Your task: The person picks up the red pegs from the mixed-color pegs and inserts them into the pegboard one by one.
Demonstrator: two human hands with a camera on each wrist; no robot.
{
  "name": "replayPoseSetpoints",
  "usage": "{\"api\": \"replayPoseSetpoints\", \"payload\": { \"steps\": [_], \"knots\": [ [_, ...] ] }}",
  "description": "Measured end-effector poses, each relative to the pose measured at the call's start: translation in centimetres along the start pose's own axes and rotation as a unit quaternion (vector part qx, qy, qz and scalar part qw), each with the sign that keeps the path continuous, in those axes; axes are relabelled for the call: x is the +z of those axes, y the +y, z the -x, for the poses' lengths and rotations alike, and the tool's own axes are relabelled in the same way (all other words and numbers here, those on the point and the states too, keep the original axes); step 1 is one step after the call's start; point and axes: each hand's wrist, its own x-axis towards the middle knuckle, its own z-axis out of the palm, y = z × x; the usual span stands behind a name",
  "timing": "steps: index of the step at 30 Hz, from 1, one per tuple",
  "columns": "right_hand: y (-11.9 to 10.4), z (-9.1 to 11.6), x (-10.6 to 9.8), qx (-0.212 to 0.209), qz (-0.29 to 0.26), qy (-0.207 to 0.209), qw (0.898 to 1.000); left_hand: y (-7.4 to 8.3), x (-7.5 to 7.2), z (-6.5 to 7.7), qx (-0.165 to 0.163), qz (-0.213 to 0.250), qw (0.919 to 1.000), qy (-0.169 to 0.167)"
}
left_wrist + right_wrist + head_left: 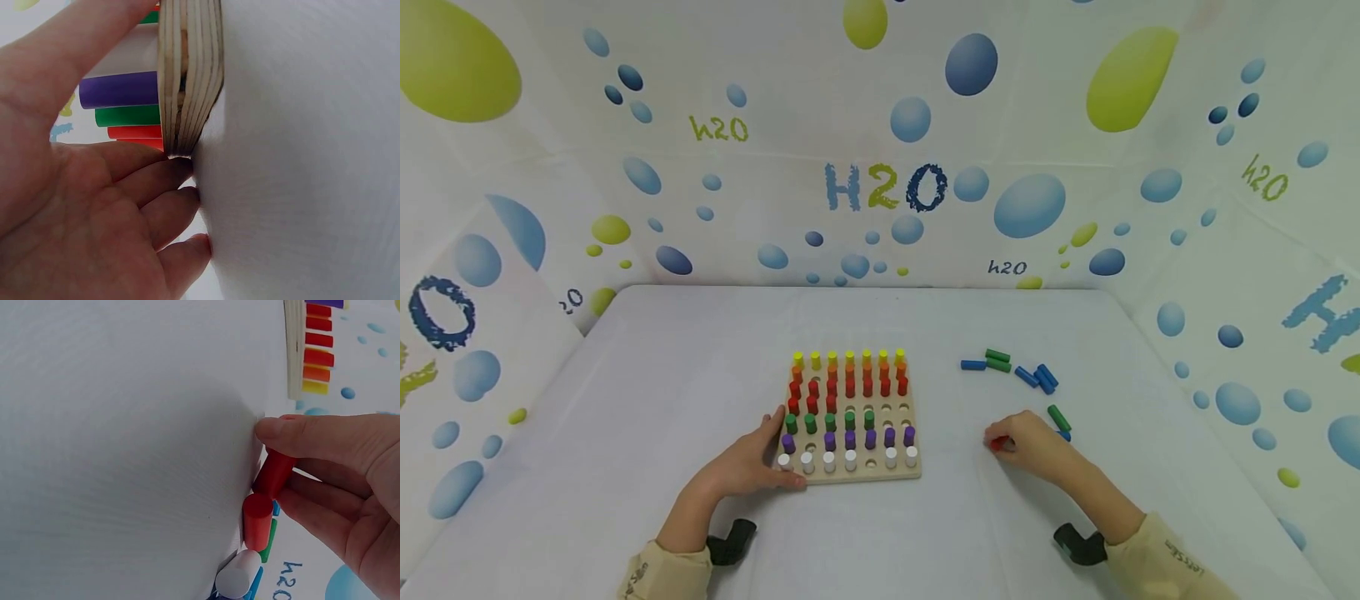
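Observation:
A wooden pegboard lies on the table with rows of yellow, orange, red, green, purple and white pegs standing in it. Several holes are bare, mostly to the right in the second red row and the green row. My left hand rests at the board's near left corner, thumb along the front edge and relaxed fingers against the left side. Right of the board, my right hand pinches a red peg between thumb and fingers, low at the tabletop. Close by lie another red peg and a white peg.
Loose blue pegs and green pegs lie scattered beyond my right hand. One more green peg is beside the right wrist. A white cloth covers the table, and a printed curtain stands behind it.

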Motion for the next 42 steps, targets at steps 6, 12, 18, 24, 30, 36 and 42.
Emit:
{"api": "replayPoseSetpoints", "payload": {
  "steps": [6, 12, 18, 24, 30, 36, 42],
  "knots": [
    [0.0, 0.1, -0.1, 0.011, -0.006, -0.006, 1.000, 0.2, -0.1, 0.2, -0.001, 0.001, 1.0000, 0.000],
    [0.0, 0.1, -0.2, 0.014, -0.015, -0.005, 1.000, 0.3, -0.2, 0.3, -0.002, -0.001, 1.0000, 0.000],
    [0.1, 0.2, -0.2, 0.010, -0.008, -0.003, 1.000, 0.2, -0.2, 0.4, -0.003, 0.000, 1.0000, -0.001],
    [0.4, 0.1, -0.4, 0.018, -0.034, 0.020, 0.999, 0.2, -0.2, 0.4, -0.004, -0.002, 1.0000, -0.001],
    [1.0, -0.3, 0.1, 0.049, -0.096, 0.065, 0.992, 0.3, -0.2, 0.4, -0.007, 0.000, 1.0000, 0.000],
    [1.2, -0.9, 0.8, 0.060, -0.203, 0.130, 0.969, 0.4, -0.2, 0.4, -0.009, 0.006, 0.9999, -0.001],
    [1.2, -1.9, 1.2, 0.105, -0.286, 0.142, 0.942, 0.3, -0.2, 0.4, -0.010, 0.007, 0.9999, -0.002]
  ]
}}
